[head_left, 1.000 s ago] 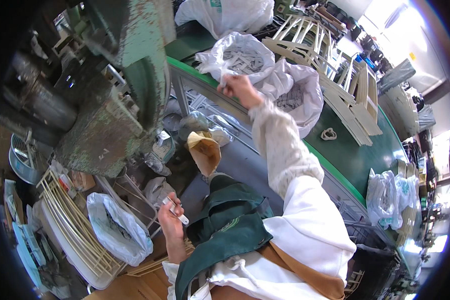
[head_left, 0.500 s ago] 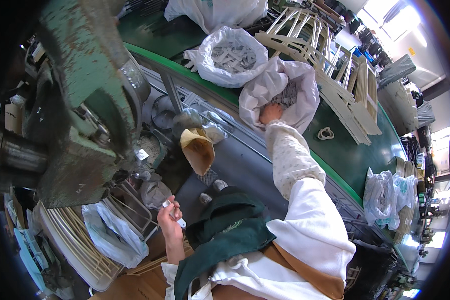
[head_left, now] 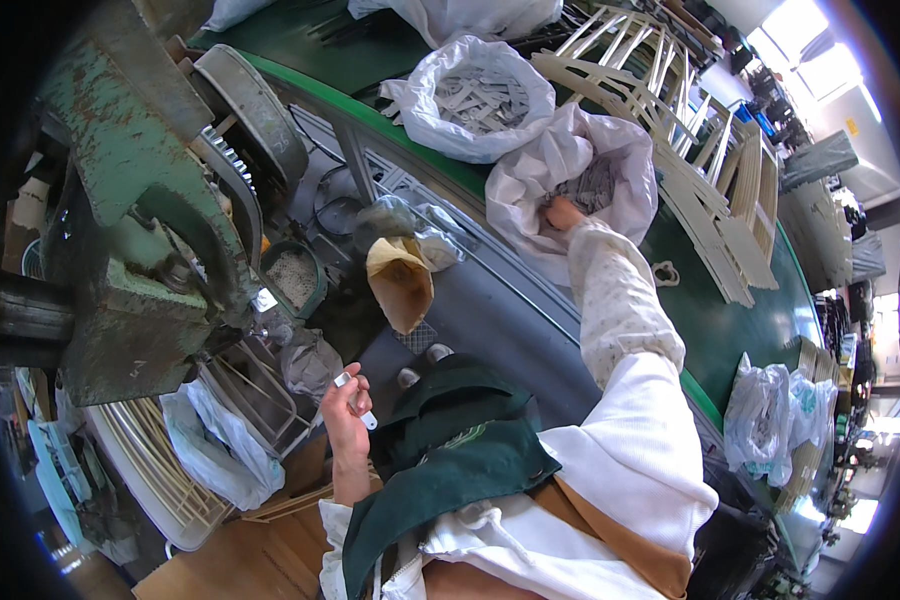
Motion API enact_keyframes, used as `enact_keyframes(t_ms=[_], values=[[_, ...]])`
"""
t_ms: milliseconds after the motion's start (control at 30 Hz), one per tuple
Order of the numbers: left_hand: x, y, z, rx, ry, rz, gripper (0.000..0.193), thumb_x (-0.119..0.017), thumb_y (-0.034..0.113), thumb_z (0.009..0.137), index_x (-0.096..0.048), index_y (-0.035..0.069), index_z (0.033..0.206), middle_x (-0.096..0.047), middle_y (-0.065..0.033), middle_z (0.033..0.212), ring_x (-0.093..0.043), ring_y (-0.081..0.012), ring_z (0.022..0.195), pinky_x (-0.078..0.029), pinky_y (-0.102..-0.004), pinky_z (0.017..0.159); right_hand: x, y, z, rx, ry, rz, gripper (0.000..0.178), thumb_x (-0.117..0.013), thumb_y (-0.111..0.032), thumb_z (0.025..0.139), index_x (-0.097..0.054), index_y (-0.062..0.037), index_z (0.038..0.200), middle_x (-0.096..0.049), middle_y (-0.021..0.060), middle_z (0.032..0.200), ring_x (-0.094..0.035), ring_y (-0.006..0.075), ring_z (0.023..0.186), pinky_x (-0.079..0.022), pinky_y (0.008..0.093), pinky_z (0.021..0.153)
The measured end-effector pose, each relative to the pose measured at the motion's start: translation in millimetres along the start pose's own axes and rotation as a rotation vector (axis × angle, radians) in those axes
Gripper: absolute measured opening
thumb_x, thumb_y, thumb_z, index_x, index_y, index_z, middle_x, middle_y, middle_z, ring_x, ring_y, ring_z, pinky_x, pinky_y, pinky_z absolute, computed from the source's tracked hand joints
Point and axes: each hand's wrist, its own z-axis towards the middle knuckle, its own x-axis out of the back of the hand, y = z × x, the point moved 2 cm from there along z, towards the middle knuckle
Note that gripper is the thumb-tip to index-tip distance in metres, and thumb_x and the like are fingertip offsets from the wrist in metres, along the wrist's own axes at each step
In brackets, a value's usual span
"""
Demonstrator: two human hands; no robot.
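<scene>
Out at two o'clock from the centre of the view, the right hand [head_left: 563,213] is down inside a crumpled pinkish-white plastic bag [head_left: 518,190] on the green-topped table [head_left: 720,318]; its fingertips sink out of sight, so whether they're apart or pinching anything, I cannot tell. Thin grey pieces [head_left: 598,178] lie in that bag, just beyond the hand, too jumbled to separate. Down at seven o'clock, the left hand [head_left: 345,415] has its fingers closed around a small, flat white piece [head_left: 369,421], only its two ends showing. Straight up at twelve, a round-mouthed white bag [head_left: 420,118] brims with pale flat strips [head_left: 482,102]. At nine, a chipped green metal machine [head_left: 120,165] runs into the dark fisheye rim.
</scene>
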Motion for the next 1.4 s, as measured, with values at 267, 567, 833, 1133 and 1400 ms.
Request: enact_keyframes(t_ms=[267,567,833,1133,1400], values=[[0,4,-5,-0.082,0.062,-0.054,0.026,-0.049,0.004,0.087,-0.059,-0.004,0.109,-0.059,-0.0066,0.080,-0.046,-0.0071,0.059,-0.034,-0.0207,0.053,88,-123,-108,-0.031,0.251,0.714,0.025,-0.059,-0.022,0.089,-0.056,0.0014,0.098,-0.057,0.0035,0.074,-0.053,0.0093,0.065,-0.043,0.0247,0.060],[-28,0,-8,-0.070,-0.069,0.042,0.029,-0.047,0.022,0.097,-0.056,0.001,0.117,-0.065,-0.0086,0.091,-0.062,-0.0159,0.080,-0.050,-0.0265,0.074,87,-421,-192,0.346,-0.655,1.507,0.020,-0.059,-0.017,0.091,-0.056,0.0002,0.101,-0.067,0.0092,0.089,-0.062,0.0087,0.075,-0.047,0.0227,0.061],[31,31,-27,-0.327,0.179,-0.094,0.027,-0.050,0.022,0.097,-0.060,0.002,0.112,-0.062,-0.0047,0.083,-0.052,-0.0094,0.066,-0.042,-0.0229,0.061,50,-551,-187,0.554,-0.606,1.465,0.019,-0.053,-0.016,0.095,-0.045,0.0010,0.100,-0.065,0.0115,0.083,-0.053,0.0068,0.057,-0.038,0.0181,0.046],[23,86,10,-0.501,0.403,0.055,0.026,-0.070,0.026,0.085,-0.059,0.006,0.072,-0.046,0.0061,0.056,-0.034,-0.0019,0.045,-0.025,-0.0190,0.042,58,-553,-180,0.503,-0.652,1.312,0.021,-0.047,-0.015,0.096,-0.050,0.0057,0.095,-0.065,0.0129,0.079,-0.063,0.0145,0.061,-0.050,0.0220,0.051],[43,72,11,-0.339,0.176,-0.158,0.020,-0.062,0.022,0.089,-0.059,0.002,0.085,-0.050,0.0012,0.065,-0.040,-0.0050,0.051,-0.031,-0.0209,0.048,-17,-546,-31,0.900,-0.068,0.524,0.017,-0.062,-0.011,0.075,-0.053,0.0024,0.080,-0.061,0.0181,0.085,-0.060,0.0361,0.084,-0.049,0.0426,0.074]])
